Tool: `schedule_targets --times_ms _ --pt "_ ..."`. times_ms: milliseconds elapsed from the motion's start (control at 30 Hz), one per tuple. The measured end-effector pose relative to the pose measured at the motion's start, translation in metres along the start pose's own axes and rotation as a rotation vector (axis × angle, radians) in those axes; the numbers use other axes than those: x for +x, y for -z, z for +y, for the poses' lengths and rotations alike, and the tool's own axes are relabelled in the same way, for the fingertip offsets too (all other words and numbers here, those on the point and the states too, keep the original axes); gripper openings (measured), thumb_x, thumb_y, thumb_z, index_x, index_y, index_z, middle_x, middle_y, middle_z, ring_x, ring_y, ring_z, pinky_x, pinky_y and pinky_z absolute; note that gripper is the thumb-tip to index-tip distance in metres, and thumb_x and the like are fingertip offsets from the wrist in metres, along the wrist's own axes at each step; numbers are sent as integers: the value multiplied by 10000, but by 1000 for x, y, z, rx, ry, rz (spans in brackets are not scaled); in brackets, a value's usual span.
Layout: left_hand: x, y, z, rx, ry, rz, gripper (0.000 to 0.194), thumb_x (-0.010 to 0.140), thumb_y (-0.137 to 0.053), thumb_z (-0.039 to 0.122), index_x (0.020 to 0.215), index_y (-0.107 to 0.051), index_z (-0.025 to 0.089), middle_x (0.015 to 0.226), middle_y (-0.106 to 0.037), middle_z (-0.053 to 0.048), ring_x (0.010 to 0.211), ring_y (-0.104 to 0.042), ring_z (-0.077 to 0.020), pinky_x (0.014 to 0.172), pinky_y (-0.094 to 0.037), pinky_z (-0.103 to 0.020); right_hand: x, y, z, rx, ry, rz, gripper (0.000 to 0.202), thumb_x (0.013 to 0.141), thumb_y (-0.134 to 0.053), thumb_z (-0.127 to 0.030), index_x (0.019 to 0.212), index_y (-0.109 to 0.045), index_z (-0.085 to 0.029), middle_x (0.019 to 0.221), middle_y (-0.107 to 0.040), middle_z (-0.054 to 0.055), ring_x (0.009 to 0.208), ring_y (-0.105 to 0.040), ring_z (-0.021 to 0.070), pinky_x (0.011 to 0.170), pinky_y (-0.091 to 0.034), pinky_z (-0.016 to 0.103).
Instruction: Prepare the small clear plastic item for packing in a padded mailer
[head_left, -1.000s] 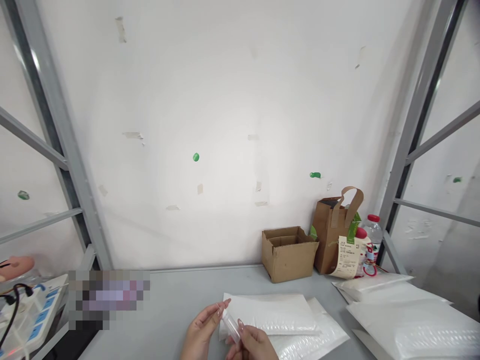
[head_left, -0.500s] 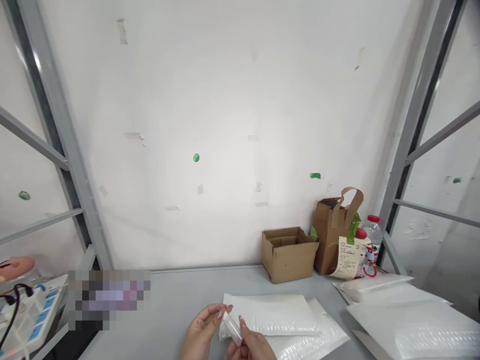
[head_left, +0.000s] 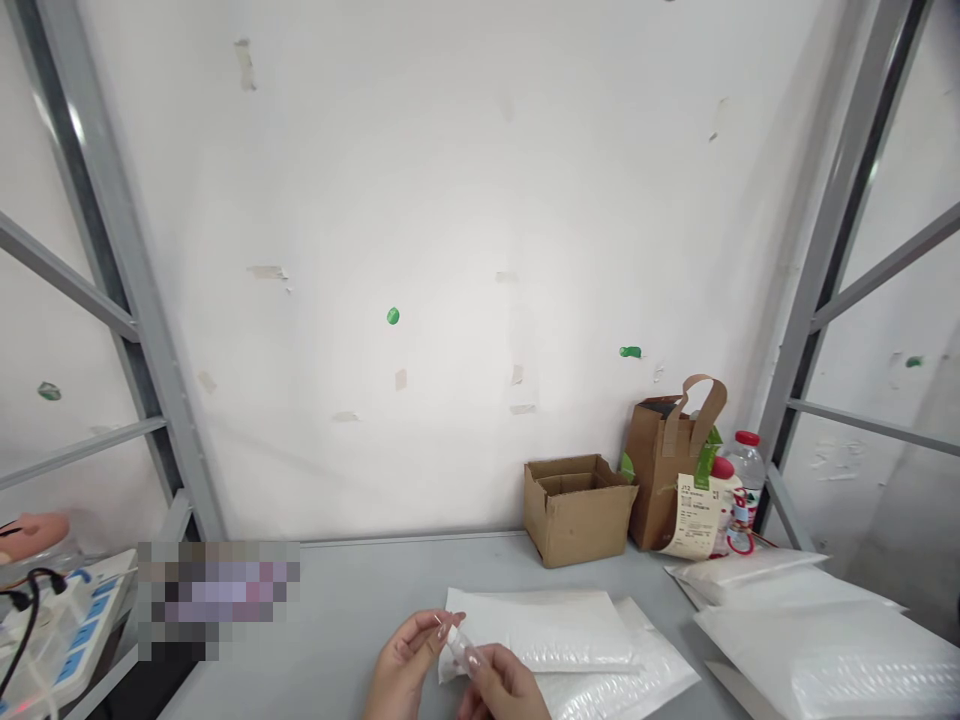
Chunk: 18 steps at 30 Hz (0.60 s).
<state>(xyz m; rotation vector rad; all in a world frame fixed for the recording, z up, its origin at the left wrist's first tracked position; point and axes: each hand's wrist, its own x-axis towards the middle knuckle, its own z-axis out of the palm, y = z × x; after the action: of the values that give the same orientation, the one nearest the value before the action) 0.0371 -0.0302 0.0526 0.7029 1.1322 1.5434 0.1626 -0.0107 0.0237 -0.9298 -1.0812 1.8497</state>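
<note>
At the bottom edge of the view my left hand and my right hand meet over the grey table. Together they pinch a small clear plastic tube, left fingertips on its upper end, right fingers wrapped lower down. Just behind the hands lies a white bubble mailer on top of another mailer.
An open cardboard box stands at the back by the wall, with a brown paper bag and a red-capped bottle to its right. More white mailers are stacked at right. A power strip sits far left. Grey shelf posts frame both sides.
The hands and the tube have sunk slightly toward the bottom edge, and the right fingers now cover more of the tube. Everything else is as before.
</note>
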Motion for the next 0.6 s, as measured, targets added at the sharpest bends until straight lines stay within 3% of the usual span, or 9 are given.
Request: schedule_targets --times_ms 100,233,300,400,500,600 --pt "-1 1 3 4 -7 -46 326 466 -799 422 638 -684 170 732 -737 -71 743 -636 -211 702 -458 -282 -1 2 -1 -30 42 -11 554 460 -706 -650 650 -565 -149 426 -589 -12 352 -479 82 391 -311 172" --pt "-4 -1 5 -1 -36 -69 302 506 -783 422 642 -679 173 722 -734 -55 622 -617 -171 605 -460 -261 -2 7 -6 -41 -60 -166 552 576 -639 -661 606 -618 -110 399 -561 8 347 -467 81 386 -305 174" --pt "-5 -3 6 7 -38 -48 307 506 -780 429 650 -685 174 733 -736 -61 670 -632 -187 632 -469 -264 0 8 -5 -3 -87 -204 576 590 -613 -680 582 -626 -105 398 -553 11 347 -457 74 381 -300 169" --pt "-6 -6 7 5 -18 -45 363 478 -785 454 690 -704 170 781 -743 -91 792 -651 -240 737 -480 -312 5 8 0 86 -104 -252 617 505 -621 -729 551 -621 -114 410 -557 17 368 -472 85 400 -325 179" --pt "-4 -6 8 48 4 -113 419 480 -776 477 753 -725 163 819 -744 -110 864 -648 -274 833 -458 -362 6 8 1 201 -110 -257 611 464 -653 -721 557 -611 -119 410 -549 12 384 -490 99 427 -350 196" --pt "-1 -3 10 189 11 -175 363 476 -780 452 707 -736 175 767 -750 -90 819 -655 -279 800 -473 -361 3 8 -4 284 -93 -222 566 516 -672 -670 589 -606 -113 388 -529 0 350 -475 91 399 -324 190"
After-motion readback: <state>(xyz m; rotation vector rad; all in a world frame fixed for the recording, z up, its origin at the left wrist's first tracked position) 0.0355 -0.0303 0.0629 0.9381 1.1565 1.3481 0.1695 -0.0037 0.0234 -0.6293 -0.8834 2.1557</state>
